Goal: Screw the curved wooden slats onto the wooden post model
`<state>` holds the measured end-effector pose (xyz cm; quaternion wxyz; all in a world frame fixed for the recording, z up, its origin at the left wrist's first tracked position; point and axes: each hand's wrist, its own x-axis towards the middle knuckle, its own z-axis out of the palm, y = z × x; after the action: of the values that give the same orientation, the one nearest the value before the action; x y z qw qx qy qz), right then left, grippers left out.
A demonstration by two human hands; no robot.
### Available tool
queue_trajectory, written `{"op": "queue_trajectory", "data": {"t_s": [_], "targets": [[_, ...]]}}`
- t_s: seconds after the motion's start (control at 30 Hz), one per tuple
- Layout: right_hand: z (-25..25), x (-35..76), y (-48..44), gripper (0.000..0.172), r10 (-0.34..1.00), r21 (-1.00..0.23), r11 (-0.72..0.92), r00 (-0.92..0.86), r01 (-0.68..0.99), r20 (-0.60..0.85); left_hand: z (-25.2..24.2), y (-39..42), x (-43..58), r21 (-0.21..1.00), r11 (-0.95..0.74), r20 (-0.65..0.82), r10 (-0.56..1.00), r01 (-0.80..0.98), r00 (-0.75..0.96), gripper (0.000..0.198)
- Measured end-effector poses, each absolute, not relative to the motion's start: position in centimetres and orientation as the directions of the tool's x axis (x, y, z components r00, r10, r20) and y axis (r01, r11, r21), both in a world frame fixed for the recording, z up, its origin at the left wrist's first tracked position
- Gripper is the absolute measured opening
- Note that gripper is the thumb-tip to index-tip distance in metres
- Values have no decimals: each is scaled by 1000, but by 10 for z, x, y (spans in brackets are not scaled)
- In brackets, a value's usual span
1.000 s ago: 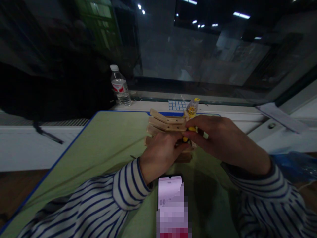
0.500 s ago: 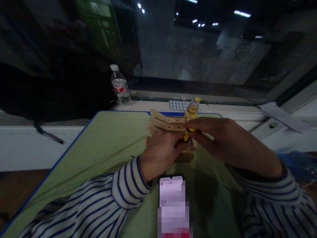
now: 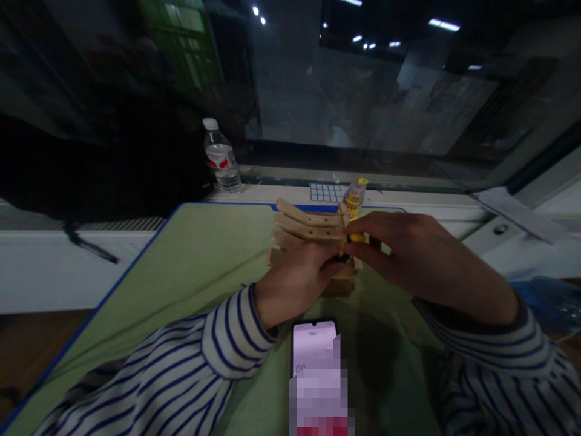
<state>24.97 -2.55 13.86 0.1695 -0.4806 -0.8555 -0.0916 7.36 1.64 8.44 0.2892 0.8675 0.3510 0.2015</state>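
Note:
A small wooden assembly of slats with holes (image 3: 305,229) stands on the green mat (image 3: 195,266). My left hand (image 3: 293,281) is curled round its near side, holding it. My right hand (image 3: 408,254) pinches a yellow-handled screwdriver (image 3: 354,203) whose clear and yellow handle sticks up above my fingers, its tip against the right side of the wood. Both arms wear blue-striped sleeves.
A phone with a lit screen (image 3: 315,351) lies on the mat near me. A water bottle (image 3: 219,156) stands on the white sill (image 3: 431,209) at the back left, beside a blue grid card (image 3: 324,192). Dark window glass runs behind. Blue plastic (image 3: 551,300) lies at the right.
My right hand has shifted slightly on the screwdriver, fingers turning round it. The wooden assembly and my left hand have stayed in place.

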Motion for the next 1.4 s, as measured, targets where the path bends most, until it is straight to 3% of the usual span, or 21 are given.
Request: {"op": "queue_trajectory", "data": {"t_s": [0.43,0.73,0.97,1.2,1.4], "targets": [[136,253,-25,18,786,-19,530,-482,848,388,80,22,73,628,-574,164,758,526,631,24],[135,253,-24,29,761,-39,572,-512,820,397,74,25,73,594,-634,244,729,495,640,19],[133,255,-23,28,757,-74,587,-514,806,403,78,21,73,546,-633,250,748,549,614,20],[134,255,-23,21,779,-9,532,-485,847,397,79,18,73,513,-652,282,742,558,607,24],[138,254,-23,22,802,25,499,-473,866,366,83,16,75,566,-665,274,708,486,650,28]]}}
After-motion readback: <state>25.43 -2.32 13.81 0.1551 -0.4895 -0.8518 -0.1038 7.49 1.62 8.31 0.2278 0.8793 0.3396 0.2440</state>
